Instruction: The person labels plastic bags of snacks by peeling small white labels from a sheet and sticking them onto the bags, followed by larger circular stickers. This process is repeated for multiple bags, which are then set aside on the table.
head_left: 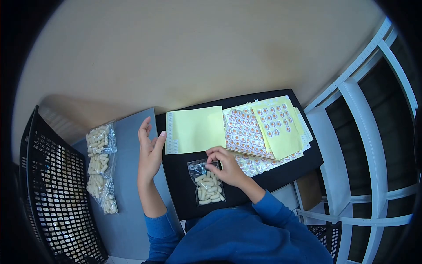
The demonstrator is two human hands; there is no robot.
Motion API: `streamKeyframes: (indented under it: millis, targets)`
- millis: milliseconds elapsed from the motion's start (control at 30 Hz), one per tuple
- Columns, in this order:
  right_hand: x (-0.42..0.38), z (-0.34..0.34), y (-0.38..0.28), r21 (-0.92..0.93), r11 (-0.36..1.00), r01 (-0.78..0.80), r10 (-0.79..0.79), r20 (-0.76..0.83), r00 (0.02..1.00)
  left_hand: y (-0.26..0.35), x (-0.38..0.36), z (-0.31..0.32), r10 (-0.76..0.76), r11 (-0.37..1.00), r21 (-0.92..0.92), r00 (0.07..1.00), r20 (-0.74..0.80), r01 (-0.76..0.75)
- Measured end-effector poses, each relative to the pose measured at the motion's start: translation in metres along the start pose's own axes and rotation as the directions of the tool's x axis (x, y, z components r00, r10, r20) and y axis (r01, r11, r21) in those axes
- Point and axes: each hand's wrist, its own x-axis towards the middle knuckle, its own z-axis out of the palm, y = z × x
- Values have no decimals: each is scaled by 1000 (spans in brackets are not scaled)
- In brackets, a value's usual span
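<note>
A clear plastic bag of capsules (210,189) lies on the black table, filled with several pale capsules. My right hand (226,167) is over its top edge, fingers curled and thumb against the plastic there; the fingertips partly hide that corner. My left hand (151,154) is raised to the left of the table, fingers stretched out and holding nothing. Just beyond it is a yellow backing sheet (198,130) with a narrow strip of small labels down its left side. Sheets of round printed stickers (246,130) are piled at the right, a mostly peeled yellow sheet (281,136) on top.
Several more bags of capsules (100,165) lie in a column on the grey surface (127,176) at the left. A black perforated basket (57,193) stands beyond them. White metal railings (365,132) rise at the right; a plain wall (198,53) backs the table.
</note>
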Motion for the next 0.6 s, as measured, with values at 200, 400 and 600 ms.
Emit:
streamKeyframes:
  millis: [200, 400, 600]
  targets:
    - [-16, -1, 5, -159, 984, -76, 114, 240, 964, 1, -1, 1, -4, 1000, 4, 1000, 21, 4]
    - [-19, 8, 10, -459, 888, 32, 30, 128, 991, -6, 1, 3, 24, 999, 32, 997, 70, -26]
    - [-15, 1, 3, -342, 939, 37, 30, 189, 982, -5, 0, 8, 43, 997, 65, 995, 87, -49]
